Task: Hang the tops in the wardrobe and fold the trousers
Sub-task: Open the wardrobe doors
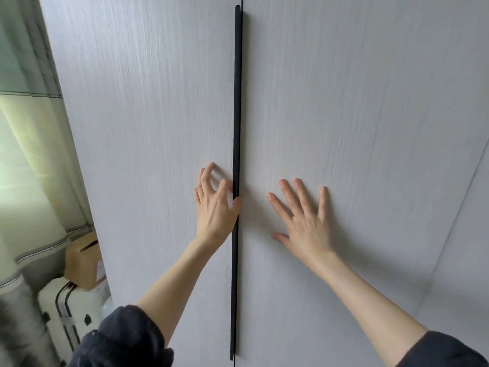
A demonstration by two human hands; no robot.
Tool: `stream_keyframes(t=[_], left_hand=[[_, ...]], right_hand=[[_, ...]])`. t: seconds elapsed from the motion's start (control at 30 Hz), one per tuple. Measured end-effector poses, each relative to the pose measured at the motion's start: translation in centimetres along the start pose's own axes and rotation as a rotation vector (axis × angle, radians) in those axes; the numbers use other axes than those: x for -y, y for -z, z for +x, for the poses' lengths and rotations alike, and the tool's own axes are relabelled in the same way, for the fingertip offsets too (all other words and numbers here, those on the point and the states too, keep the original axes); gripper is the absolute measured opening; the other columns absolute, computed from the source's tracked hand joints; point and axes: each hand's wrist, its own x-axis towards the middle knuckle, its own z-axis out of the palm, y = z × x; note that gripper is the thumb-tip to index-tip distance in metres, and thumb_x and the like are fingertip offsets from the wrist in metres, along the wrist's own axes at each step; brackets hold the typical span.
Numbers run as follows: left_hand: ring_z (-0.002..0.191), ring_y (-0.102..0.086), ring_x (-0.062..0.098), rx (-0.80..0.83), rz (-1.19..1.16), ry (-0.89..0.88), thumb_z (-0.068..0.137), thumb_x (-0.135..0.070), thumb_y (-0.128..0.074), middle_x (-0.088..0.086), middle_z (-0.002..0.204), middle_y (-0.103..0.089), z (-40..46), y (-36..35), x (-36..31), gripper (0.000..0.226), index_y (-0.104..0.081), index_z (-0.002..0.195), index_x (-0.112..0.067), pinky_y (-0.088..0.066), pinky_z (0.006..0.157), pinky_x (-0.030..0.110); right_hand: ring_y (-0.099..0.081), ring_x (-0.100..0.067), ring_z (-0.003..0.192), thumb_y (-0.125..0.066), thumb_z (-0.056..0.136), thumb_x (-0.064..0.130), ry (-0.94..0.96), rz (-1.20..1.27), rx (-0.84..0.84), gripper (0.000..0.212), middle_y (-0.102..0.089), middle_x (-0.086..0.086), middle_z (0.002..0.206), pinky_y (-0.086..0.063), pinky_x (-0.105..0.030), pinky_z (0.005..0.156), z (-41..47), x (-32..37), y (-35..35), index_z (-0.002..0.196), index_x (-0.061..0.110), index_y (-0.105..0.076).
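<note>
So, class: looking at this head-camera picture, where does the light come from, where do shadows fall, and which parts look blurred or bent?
Head view: light comes from the left, through the curtain, which glows pale green; soft shadows fall right of the right hand on the wardrobe door; the lower left corner by the suitcase is smeared; the wide lens splays the door edges outward towards the top.

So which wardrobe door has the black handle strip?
The left door: the handle strip runs down its inner edge, thumb of the left hand hooked on it.

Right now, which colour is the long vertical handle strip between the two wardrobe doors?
Black, matte; the long vertical handle strip shows best in the head view.
</note>
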Motion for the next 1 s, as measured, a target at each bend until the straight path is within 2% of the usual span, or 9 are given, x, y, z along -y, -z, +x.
stream_keyframes(t=[0.23,0.3,0.37,0.47,0.53,0.6,0.7,0.87,1.0], left_hand=[[0.141,-0.012,0.028,0.01,-0.122,0.0,0.081,-0.003,-0.064,0.007,0.152,-0.014,-2.1,3.2,-0.5,0.016,-0.055,0.095,-0.006,-0.028,0.109,0.049],[0.14,-0.013,0.022,0.019,-0.156,-0.017,0.083,-0.002,-0.064,0.005,0.151,-0.015,-3.4,5.2,-0.5,0.016,-0.054,0.094,-0.007,-0.027,0.107,0.034],[0.138,-0.016,0.012,0.012,-0.183,-0.041,0.083,-0.001,-0.063,0.003,0.15,-0.017,-4.8,7.1,-0.5,0.02,-0.051,0.091,-0.014,-0.022,0.1,0.012],[0.129,-0.016,-0.013,0.009,-0.195,-0.092,0.084,-0.001,-0.064,0.002,0.146,-0.022,-6.6,10.0,-0.1,0.027,-0.047,0.092,-0.021,-0.019,0.091,-0.006],[0.125,-0.017,-0.018,0.027,-0.204,-0.106,0.084,-0.001,-0.064,0.0,0.143,-0.023,-7.3,11.6,0.4,0.028,-0.047,0.093,-0.021,-0.021,0.09,-0.006],[0.127,-0.021,-0.009,0.052,-0.209,-0.104,0.084,-0.002,-0.063,-0.005,0.141,-0.023,-8.0,13.1,0.9,0.026,-0.047,0.093,-0.021,-0.021,0.092,-0.005],[0.126,-0.025,-0.004,0.075,-0.204,-0.128,0.085,-0.007,-0.065,-0.01,0.138,-0.023,-9.0,15.7,1.6,0.025,-0.046,0.094,-0.022,-0.027,0.095,0.0],[0.122,-0.042,0.013,0.111,-0.273,-0.089,0.088,-0.015,-0.063,-0.008,0.131,-0.034,-11.8,21.6,2.9,0.023,-0.048,0.103,-0.023,-0.043,0.097,0.027],[0.11,-0.052,0.008,0.008,-0.329,-0.009,0.087,-0.011,-0.064,-0.002,0.125,-0.047,-14.1,26.2,4.6,0.041,-0.041,0.117,-0.026,-0.049,0.091,0.023]], right_hand=[[-0.024,-0.03,0.139,-0.086,0.056,0.031,-0.056,0.157,0.034,0.089,-0.034,-0.009,0.15,-0.012,-0.066,0.107,-0.7,0.5,1.3,0.136,0.021,-0.049],[-0.027,-0.03,0.136,-0.081,0.064,0.029,-0.094,0.262,0.046,0.074,-0.04,-0.013,0.146,-0.021,-0.069,0.102,-1.9,1.8,1.9,0.131,0.02,-0.052],[-0.033,-0.026,0.131,-0.063,0.08,0.029,-0.105,0.457,0.022,0.052,-0.048,-0.013,0.14,-0.031,-0.07,0.096,-2.7,3.6,2.9,0.13,0.021,-0.052],[-0.042,-0.006,0.125,-0.043,0.097,0.027,-0.186,1.039,0.163,0.04,-0.05,0.006,0.137,-0.031,-0.047,0.111,-2.2,7.7,7.2,0.137,0.026,-0.046],[-0.046,0.002,0.123,-0.045,0.099,0.019,-0.277,1.398,0.349,0.04,-0.05,0.012,0.136,-0.032,-0.025,0.112,-1.8,10.5,10.4,0.139,0.026,-0.043],[-0.051,-0.003,0.122,-0.044,0.099,0.013,-0.343,1.515,0.391,0.041,-0.053,0.009,0.136,-0.034,-0.019,0.108,-2.0,12.6,12.5,0.139,0.022,-0.043],[-0.053,-0.006,0.121,-0.04,0.1,0.009,-0.368,1.569,0.392,0.042,-0.051,0.011,0.135,-0.034,-0.014,0.105,-2.9,14.8,15.1,0.139,0.022,-0.042],[-0.055,0.005,0.108,-0.038,0.1,0.01,-0.369,1.537,0.443,0.042,-0.051,0.013,0.133,-0.033,0.004,0.086,-3.2,18.4,18.8,0.14,0.022,-0.041],[-0.052,0.01,0.106,-0.038,0.1,0.01,-0.378,1.569,0.488,0.042,-0.047,0.022,0.127,-0.03,0.008,0.081,-3.2,21.1,21.5,0.14,0.024,-0.039]])
